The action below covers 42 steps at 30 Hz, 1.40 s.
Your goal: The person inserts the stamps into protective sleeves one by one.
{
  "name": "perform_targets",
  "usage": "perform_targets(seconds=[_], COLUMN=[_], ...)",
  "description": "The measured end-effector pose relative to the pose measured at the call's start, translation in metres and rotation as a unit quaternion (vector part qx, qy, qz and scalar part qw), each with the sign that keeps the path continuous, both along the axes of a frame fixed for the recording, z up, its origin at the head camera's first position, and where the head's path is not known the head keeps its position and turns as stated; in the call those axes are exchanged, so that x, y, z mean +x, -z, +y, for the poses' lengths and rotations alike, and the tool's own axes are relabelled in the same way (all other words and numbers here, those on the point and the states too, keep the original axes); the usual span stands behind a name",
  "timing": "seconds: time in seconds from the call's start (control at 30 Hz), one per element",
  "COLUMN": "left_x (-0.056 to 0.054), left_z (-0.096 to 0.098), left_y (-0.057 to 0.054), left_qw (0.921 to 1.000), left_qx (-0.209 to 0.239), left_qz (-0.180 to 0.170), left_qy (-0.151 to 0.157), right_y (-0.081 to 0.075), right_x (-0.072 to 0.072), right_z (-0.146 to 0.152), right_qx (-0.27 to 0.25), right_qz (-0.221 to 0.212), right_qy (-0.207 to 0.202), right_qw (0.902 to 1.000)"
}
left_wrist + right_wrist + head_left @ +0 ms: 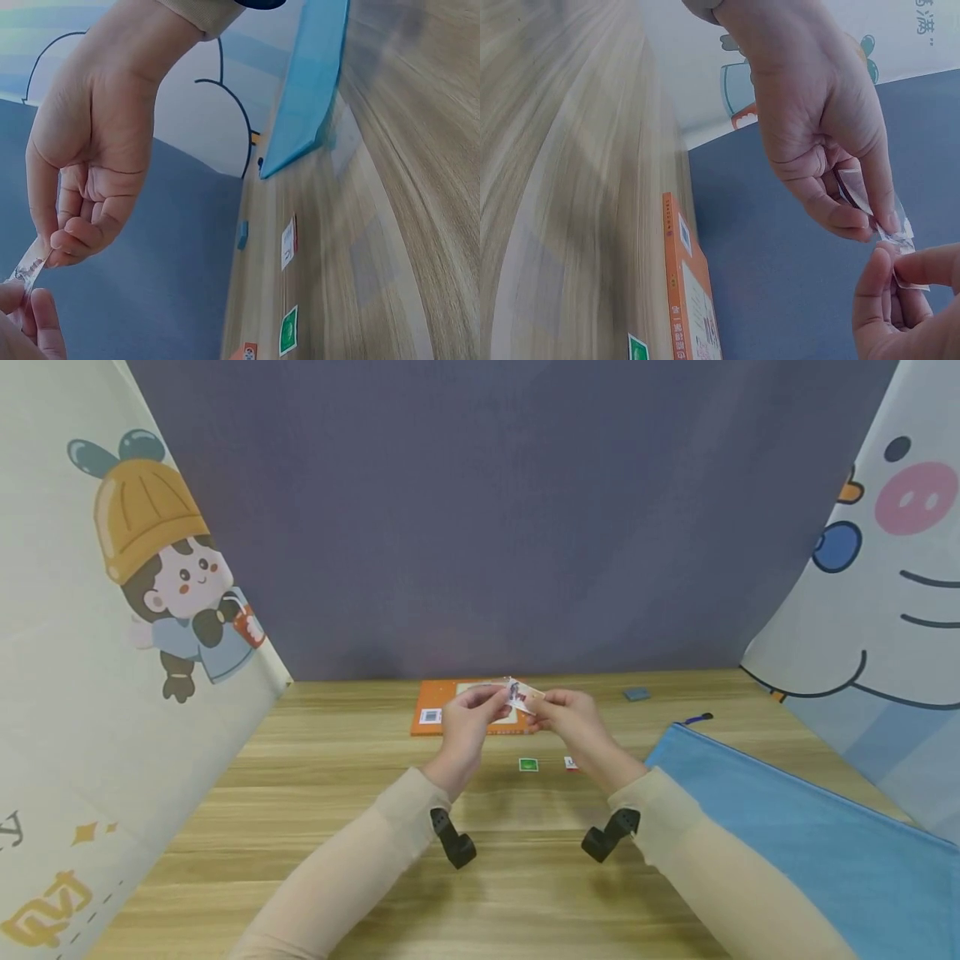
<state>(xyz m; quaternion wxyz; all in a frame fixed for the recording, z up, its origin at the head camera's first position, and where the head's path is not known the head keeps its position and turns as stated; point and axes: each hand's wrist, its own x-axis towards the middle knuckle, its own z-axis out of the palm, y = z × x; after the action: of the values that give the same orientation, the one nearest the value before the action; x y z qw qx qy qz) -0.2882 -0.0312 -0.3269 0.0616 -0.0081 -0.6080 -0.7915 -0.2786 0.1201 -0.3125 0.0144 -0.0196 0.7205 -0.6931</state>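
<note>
Both hands are raised over the back of the table and meet at a small printed piece in clear plastic film [519, 695]. My left hand [465, 722] pinches its left side between thumb and fingers. On the other side, the right hand [573, 722] pinches it too. The right wrist view shows the glossy film [896, 229] between the two sets of fingertips, and a white-bordered flat piece [855, 191] lying against the left hand's curled fingers. Seen from the left wrist, the printed piece [30, 266] is thin and shiny.
Behind the hands lies an orange book [431, 710]. A green card [528, 765] and a partly hidden white-and-red card [571, 763] lie nearer. A small grey-blue block [637, 694] sits back right. A blue zip pouch [787, 827] covers the right side; a dark curtain [510, 527] hangs behind.
</note>
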Motion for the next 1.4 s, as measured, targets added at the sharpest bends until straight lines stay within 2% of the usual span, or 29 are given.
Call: perform_targets(seconds=[0.33, 0.53, 0.77, 0.97, 1.3, 1.4], left_x=[0.001, 0.002, 0.004, 0.004, 0.009, 0.010], left_z=[0.001, 0.003, 0.006, 0.009, 0.013, 0.014], left_y=[-0.003, -0.005, -0.005, -0.002, -0.003, -0.003], left_qw=[0.9997, 0.9996, 0.9995, 0.9993, 0.9987, 0.9986], left_qx=[-0.012, -0.011, 0.005, 0.010, 0.036, 0.041], left_qz=[0.011, 0.008, -0.009, -0.015, -0.018, -0.019], left_qy=[0.016, 0.026, 0.029, 0.033, 0.030, 0.029], right_y=[-0.003, -0.008, -0.015, -0.017, -0.019, -0.019], right_x=[-0.003, -0.006, -0.006, -0.007, -0.009, -0.011], right_z=[0.004, 0.011, 0.011, 0.012, 0.015, 0.019], right_qx=[0.017, 0.060, 0.066, 0.084, 0.087, 0.086], right_qz=[0.010, 0.015, -0.003, 0.000, 0.014, 0.013], right_qy=[-0.019, -0.032, -0.032, -0.038, -0.073, -0.095], right_qw=[0.9996, 0.9976, 0.9973, 0.9957, 0.9934, 0.9917])
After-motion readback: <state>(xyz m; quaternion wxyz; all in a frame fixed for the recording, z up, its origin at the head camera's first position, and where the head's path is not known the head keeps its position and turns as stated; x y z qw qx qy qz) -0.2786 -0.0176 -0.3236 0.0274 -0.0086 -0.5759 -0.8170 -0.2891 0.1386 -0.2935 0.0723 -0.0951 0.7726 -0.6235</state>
